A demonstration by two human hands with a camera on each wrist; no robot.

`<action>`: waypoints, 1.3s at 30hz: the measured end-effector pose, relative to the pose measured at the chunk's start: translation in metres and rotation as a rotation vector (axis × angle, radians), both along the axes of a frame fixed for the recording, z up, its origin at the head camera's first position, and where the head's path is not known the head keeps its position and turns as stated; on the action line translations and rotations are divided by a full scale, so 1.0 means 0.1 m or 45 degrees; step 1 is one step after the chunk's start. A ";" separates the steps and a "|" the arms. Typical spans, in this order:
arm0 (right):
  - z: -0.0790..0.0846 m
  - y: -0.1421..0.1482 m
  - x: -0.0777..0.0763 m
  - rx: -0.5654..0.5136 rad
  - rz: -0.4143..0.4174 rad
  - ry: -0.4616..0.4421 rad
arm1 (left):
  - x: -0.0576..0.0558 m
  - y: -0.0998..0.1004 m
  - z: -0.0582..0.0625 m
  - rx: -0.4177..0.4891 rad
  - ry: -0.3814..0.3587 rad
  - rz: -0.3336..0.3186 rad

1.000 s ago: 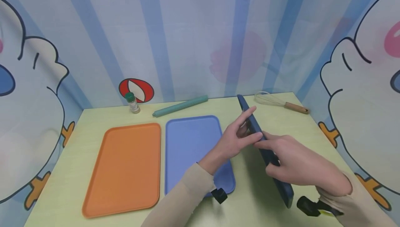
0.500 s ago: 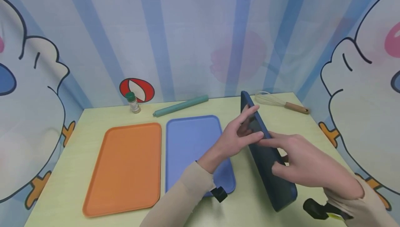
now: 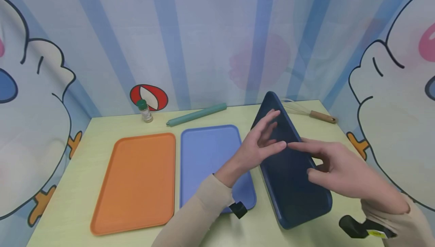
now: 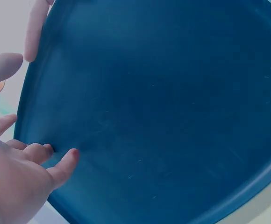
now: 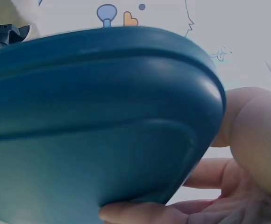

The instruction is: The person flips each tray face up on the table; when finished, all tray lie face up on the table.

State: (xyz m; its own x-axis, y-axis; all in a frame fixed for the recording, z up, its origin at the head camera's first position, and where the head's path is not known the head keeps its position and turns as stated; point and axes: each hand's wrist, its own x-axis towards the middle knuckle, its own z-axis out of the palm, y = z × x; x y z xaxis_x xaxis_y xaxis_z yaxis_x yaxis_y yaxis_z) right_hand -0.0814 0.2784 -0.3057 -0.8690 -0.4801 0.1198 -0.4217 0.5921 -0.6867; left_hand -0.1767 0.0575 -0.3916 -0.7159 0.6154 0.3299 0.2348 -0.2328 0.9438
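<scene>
A dark blue tray (image 3: pixel 289 186) stands tilted on its lower left edge at the right of the table, its inner face turned toward the head camera. The right hand (image 3: pixel 343 167) holds its raised right rim, thumb on the near side and fingers reaching behind; in the right wrist view, fingers (image 5: pixel 145 212) lie against the tray's underside. The left hand (image 3: pixel 253 147) is in front of the inner face, fingers spread and mostly straight. In the left wrist view, its fingertips (image 4: pixel 70 156) appear at or close to the tray surface; contact is hard to tell.
A lighter blue tray (image 3: pixel 207 156) lies flat under the left forearm, with an orange tray (image 3: pixel 139 182) left of it. Along the back are a green-capped shaker (image 3: pixel 145 111), a teal rod (image 3: pixel 197 115) and a whisk (image 3: pixel 321 116), partly hidden by the dark tray.
The dark blue tray has turned from nearly edge-on to show its broad inner face. The right hand moved rightward with its rim, while the left hand stayed almost in place.
</scene>
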 end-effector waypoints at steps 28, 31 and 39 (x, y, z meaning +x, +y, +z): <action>-0.35 0.37 -0.27 -0.323 -0.115 -0.062 | -0.11 -0.43 -0.25 -0.111 -0.147 0.243; -0.39 0.41 -0.29 -0.389 -0.114 -0.093 | -0.11 -0.53 -0.31 -0.241 -0.164 0.334; -0.53 0.50 -0.37 -0.672 -0.088 -0.247 | -0.10 -0.66 -0.42 -0.562 -0.203 0.466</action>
